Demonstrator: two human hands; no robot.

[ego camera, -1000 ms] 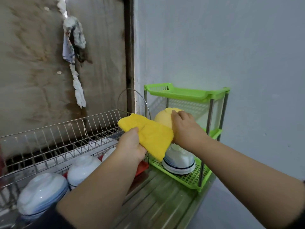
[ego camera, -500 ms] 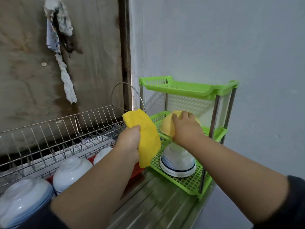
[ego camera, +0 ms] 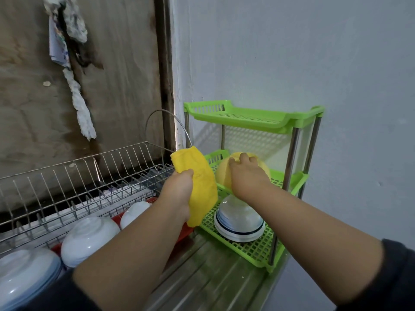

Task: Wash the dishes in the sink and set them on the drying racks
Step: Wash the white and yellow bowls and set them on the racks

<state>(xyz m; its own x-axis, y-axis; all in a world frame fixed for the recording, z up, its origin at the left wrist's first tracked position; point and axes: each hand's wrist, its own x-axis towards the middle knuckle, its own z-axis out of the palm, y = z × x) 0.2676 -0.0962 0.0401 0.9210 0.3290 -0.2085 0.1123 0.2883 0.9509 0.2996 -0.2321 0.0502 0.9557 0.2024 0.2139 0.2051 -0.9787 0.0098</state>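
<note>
A smooth, pale grey-white wall [ego camera: 292, 52] fills the right half of the frame, meeting at a dark vertical seam a stained, mottled brown wall [ego camera: 116, 75] on the left, where a twisted, ragged white cloth [ego camera: 78, 104] hangs in the upper left. Across the bottom runs a ribbed stainless-steel drainboard [ego camera: 213, 281], dull and streaked.

In the lower left sits a wire dish rack [ego camera: 74, 176] of thin shiny metal rods with upright tines; in front of it three glossy, rounded white bowls [ego camera: 89, 239] lie upside down in a row, over something red that is mostly hidden.

At centre right stands a three-tier green plastic rack [ego camera: 258, 118] with perforated lattice shelves and bare metal posts. Its top shelf holds nothing visible. On the bottom shelf a white ceramic bowl with dark blue bands [ego camera: 240, 227] rests inverted. On the middle shelf lies an inverted yellow bowl [ego camera: 224, 176], smooth and dome-shaped.

The right hand [ego camera: 247, 176] lies over that yellow bowl with its fingers curved around the dome, holding it against the shelf. The left hand [ego camera: 179, 191], just left of the rack and apart from the bowl, is closed around a soft, nubbly yellow cloth [ego camera: 199, 176], which stands up above the fist and hangs down below it. Dark sleeve edges show at the bottom corners.
</note>
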